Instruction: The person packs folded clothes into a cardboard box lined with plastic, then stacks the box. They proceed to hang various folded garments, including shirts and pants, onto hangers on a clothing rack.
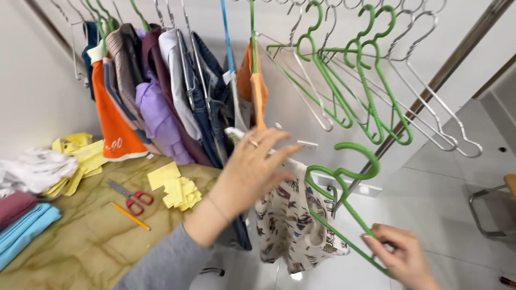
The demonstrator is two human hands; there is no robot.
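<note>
My left hand point(257, 161) reaches forward with fingers spread, touching the top of a small cream patterned garment point(287, 220) that hangs just below it. My right hand point(400, 255), low at the right, grips the lower bar of a green hanger point(344, 185) whose hook curves up next to the garment. The garment seems to sit partly on this hanger. Behind my left hand an orange garment point(257, 88) hangs from the rail.
Clothes on hangers point(161, 91) fill the rail at left: orange, purple, maroon, denim. Several empty green and metal hangers point(371, 91) hang at right. A table point(91, 236) holds red-handled scissors point(131, 196), a pencil point(129, 216), yellow paper slips point(174, 188) and folded cloths point(24, 225).
</note>
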